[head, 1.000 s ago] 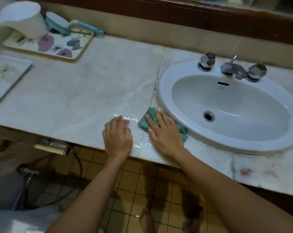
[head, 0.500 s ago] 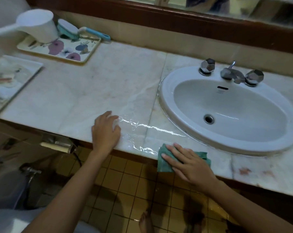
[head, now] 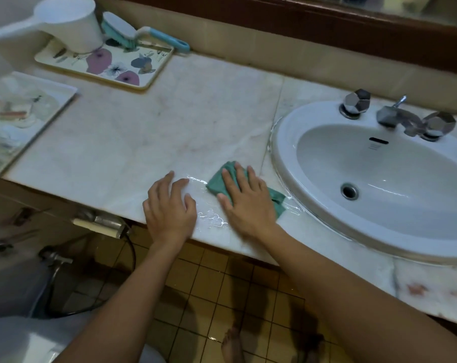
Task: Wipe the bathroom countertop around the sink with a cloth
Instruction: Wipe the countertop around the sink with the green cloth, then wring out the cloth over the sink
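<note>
Since sliding up from the edge, right hand [head: 248, 205] presses cloth [head: 218, 183].

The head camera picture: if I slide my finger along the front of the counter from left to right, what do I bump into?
Bare left hand flat on the pale marble countertop → shiny puddle of water → right hand pressing the green cloth → white oval sink.
</note>
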### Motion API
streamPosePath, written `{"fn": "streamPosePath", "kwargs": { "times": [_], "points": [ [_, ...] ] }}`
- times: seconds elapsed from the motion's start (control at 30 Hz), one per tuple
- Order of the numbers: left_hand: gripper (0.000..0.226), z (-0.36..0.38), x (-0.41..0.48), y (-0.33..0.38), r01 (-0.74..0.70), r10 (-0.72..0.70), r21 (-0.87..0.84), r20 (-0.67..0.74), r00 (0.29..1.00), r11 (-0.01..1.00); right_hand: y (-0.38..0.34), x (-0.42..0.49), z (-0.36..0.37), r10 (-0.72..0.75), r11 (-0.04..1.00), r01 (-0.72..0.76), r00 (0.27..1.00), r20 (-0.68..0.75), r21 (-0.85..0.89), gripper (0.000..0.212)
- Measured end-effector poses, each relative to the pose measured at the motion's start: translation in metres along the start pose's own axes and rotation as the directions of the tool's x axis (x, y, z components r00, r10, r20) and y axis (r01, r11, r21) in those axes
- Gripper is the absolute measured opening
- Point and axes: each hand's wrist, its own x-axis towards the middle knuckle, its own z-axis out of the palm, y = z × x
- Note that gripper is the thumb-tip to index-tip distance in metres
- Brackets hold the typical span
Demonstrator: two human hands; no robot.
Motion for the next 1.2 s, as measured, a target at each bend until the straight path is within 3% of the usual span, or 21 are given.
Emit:
{"fn": "streamPosePath", "kwargs": {
  "times": [0.33, 0.53, 0.6, 0.67, 0.77, 0.83, 0.93, 1.03, 1.1, 1.2],
  "points": [
    [0.037, -0.002, 0.001, -0.001, 0.005, -0.005, -0.025, 0.015, 1.0, 1.0, -0.016, -0.063, 0.029, -0.262, 0.963, 0.258, 0.964, -0.049, -0.078, 0.058],
    [0.037, -0.008, -0.001, 0.005, 0.028, -0.026, -0.03, 0.052, 0.998, 0.999, 0.029, -0.128, 0.022, -0.275, 0.958, 0.272, 0.961, -0.02, -0.09, 0.051],
    [0.037, -0.01, 0.002, 0.005, 0.041, -0.039, -0.018, 0.092, 0.995, 0.999, 0.053, -0.15, 0.013, -0.215, 0.976, 0.215, 0.977, -0.006, 0.024, 0.055],
    [0.038, -0.014, 0.003, 0.011, 0.114, -0.103, -0.054, 0.165, 0.981, 0.992, 0.078, -0.169, 0.003, -0.1, 0.956, 0.091, 0.995, 0.017, 0.278, 0.056],
    [0.036, -0.018, -0.023, 0.041, 0.171, -0.112, -0.246, 0.237, 0.965, 0.954, 0.104, -0.189, -0.028, 0.162, 0.784, -0.123, 0.987, -0.009, 0.608, 0.031],
    [0.036, -0.016, -0.059, 0.072, 0.002, 0.099, -0.402, 0.232, 0.968, 0.916, 0.114, -0.196, -0.056, 0.321, 0.624, -0.191, 0.947, -0.025, 0.758, 0.023],
    [0.045, -0.017, -0.107, 0.122, -0.242, 0.451, -0.582, 0.245, 0.858, 0.776, 0.129, -0.203, -0.095, 0.431, 0.363, -0.301, 0.893, 0.127, 0.882, 0.022],
    [0.066, -0.024, -0.12, 0.171, -0.509, 0.689, -0.559, 0.165, 0.705, 0.655, 0.15, -0.206, -0.117, 0.351, -0.147, -0.429, 0.82, 0.453, 0.891, 0.047],
    [0.085, -0.03, -0.114, 0.204, -0.727, 0.836, -0.437, 0.122, 0.535, 0.529, 0.163, -0.208, -0.131, 0.235, -0.287, -0.464, 0.814, 0.531, 0.838, 0.054],
    [0.101, -0.037, -0.095, 0.25, -0.918, 0.94, -0.223, 0.168, 0.296, 0.329, 0.177, -0.21, -0.154, 0.045, -0.342, -0.445, 0.872, 0.488, 0.827, 0.055]
  ]
}}
